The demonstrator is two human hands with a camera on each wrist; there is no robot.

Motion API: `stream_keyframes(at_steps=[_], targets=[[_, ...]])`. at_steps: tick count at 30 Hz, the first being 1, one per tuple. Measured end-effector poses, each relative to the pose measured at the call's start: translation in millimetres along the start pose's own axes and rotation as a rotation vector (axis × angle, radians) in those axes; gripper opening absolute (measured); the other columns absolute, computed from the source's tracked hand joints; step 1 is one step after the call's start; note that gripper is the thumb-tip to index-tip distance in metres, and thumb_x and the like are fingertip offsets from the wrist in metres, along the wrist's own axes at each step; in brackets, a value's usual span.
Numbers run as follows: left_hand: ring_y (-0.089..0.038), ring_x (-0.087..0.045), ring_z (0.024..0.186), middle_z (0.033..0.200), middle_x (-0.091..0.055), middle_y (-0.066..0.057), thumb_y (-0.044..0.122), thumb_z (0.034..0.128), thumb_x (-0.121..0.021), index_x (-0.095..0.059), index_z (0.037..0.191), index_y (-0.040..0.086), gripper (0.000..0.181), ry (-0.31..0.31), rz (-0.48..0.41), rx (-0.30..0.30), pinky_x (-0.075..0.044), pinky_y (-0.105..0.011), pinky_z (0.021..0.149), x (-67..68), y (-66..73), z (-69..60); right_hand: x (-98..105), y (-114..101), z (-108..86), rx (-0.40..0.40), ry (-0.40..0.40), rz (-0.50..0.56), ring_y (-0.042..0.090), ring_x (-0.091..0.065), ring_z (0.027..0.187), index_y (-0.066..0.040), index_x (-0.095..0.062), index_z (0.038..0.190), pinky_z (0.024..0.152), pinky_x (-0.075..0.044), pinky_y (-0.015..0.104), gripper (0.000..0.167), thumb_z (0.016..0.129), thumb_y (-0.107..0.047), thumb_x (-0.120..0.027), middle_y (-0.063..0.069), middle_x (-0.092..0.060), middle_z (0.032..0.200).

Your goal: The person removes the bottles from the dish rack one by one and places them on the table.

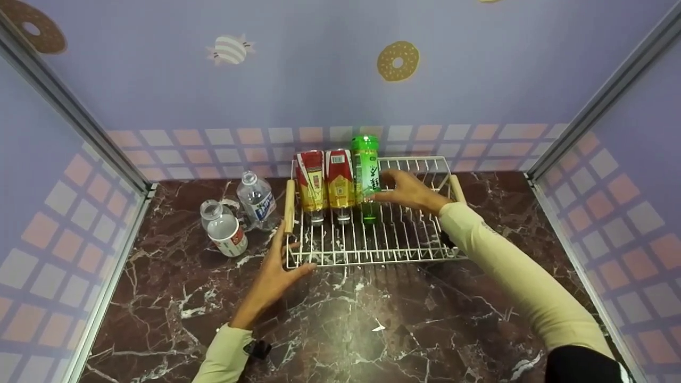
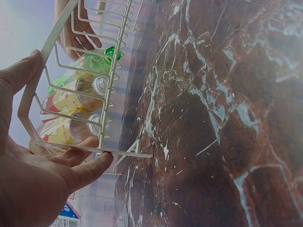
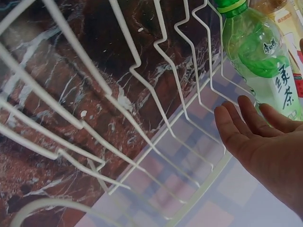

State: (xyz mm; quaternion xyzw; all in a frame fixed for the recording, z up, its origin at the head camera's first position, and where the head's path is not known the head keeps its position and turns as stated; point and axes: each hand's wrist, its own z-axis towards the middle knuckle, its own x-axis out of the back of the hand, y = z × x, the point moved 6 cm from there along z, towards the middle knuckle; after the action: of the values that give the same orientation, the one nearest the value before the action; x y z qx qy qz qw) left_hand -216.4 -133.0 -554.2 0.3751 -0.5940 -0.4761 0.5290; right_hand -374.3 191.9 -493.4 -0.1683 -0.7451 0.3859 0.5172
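Note:
A white wire rack [image 1: 372,258] with wooden handles holds a green tea bottle [image 1: 367,175] and two red-and-yellow labelled drink bottles [image 1: 314,183], [image 1: 339,186]. All three lean side by side in its left half, cap ends toward the front. My left hand [image 1: 274,276] grips the rack's front left corner; in the left wrist view its thumb [image 2: 28,68] rests on the wire rim and its fingers reach around the end. Beside the green bottle is my right hand [image 1: 407,191], its fingers [image 3: 251,118] extended and thumb side close to the label. Contact with the bottle is unclear.
Left of the rack stand two clear bottles, one with a blue label [image 1: 263,205] and one with a red-and-white label [image 1: 231,239]. A patterned wall [image 1: 319,80] is close behind the rack, with side panels left and right. The counter [image 1: 346,319] is dark marble.

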Motion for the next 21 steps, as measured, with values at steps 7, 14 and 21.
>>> stream_keyframes(at_steps=[7,14,21], targets=[[-0.039,-0.050,0.151,0.181,-0.018,-0.019,0.026,0.0889,-0.094,-0.004,0.179,0.023,0.127,-0.001,-0.013,-0.013,-0.029,-0.069,0.130,-1.1,-1.0,-0.1,-12,4,9.4,-0.048,-0.036,-0.043,0.050,-0.031,0.161,0.005,-0.020,0.172,0.133,-0.028,0.063,0.114,0.096,-0.049,-0.085,0.032,-0.026,0.176],[-0.040,-0.051,0.151,0.178,-0.025,-0.024,0.023,0.0883,-0.095,-0.005,0.179,0.020,0.127,0.001,-0.014,-0.011,-0.034,-0.072,0.126,-0.8,-2.9,1.0,-17,5,14.8,-0.061,-0.040,-0.024,0.049,-0.029,0.162,0.006,-0.014,0.172,0.134,-0.027,0.061,0.117,0.096,-0.046,-0.085,0.033,-0.024,0.176],[-0.038,-0.052,0.151,0.182,-0.017,-0.020,0.022,0.0894,-0.094,-0.006,0.179,0.024,0.125,0.012,0.008,-0.015,-0.029,-0.074,0.127,0.3,-1.6,0.1,-23,8,18.0,-0.084,-0.027,0.023,0.048,-0.033,0.160,0.004,-0.016,0.173,0.132,-0.030,0.063,0.121,0.092,-0.051,-0.088,0.033,-0.029,0.174]])
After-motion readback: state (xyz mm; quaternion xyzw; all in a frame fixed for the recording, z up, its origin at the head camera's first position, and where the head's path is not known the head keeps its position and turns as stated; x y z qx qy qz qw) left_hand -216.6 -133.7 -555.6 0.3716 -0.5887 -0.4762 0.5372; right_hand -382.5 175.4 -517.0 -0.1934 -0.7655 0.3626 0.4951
